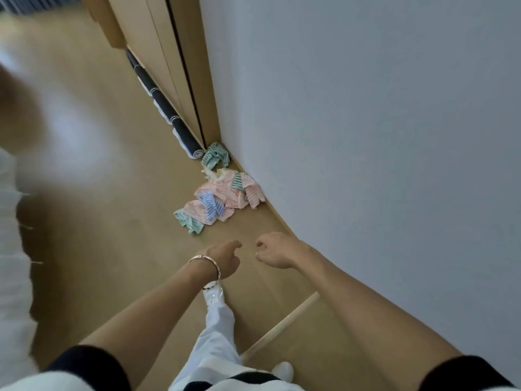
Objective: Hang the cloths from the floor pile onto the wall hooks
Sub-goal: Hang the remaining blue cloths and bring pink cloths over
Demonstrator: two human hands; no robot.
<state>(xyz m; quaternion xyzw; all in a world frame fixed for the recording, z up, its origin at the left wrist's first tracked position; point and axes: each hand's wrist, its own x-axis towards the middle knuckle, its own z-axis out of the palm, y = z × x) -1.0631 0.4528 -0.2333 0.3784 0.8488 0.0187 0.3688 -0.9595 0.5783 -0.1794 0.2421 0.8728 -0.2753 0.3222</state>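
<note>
A pile of striped cloths (222, 193) in pink, green and blue lies on the wooden floor against the foot of the white wall (366, 122). A separate green striped cloth (215, 157) sits in the corner by the door frame. My left hand (224, 259), with a bracelet on its wrist, reaches forward with loosely curled fingers and holds nothing. My right hand (275, 249) hangs beside it, fingers loosely curled and empty. Both hands are short of the pile. No wall hooks are in view.
A dark rolled mat (169, 108) lies along the base of the wooden door (158, 52). A wooden floor strip (282, 325) crosses the floor near my feet. White fabric (11, 249) is blurred at the left edge.
</note>
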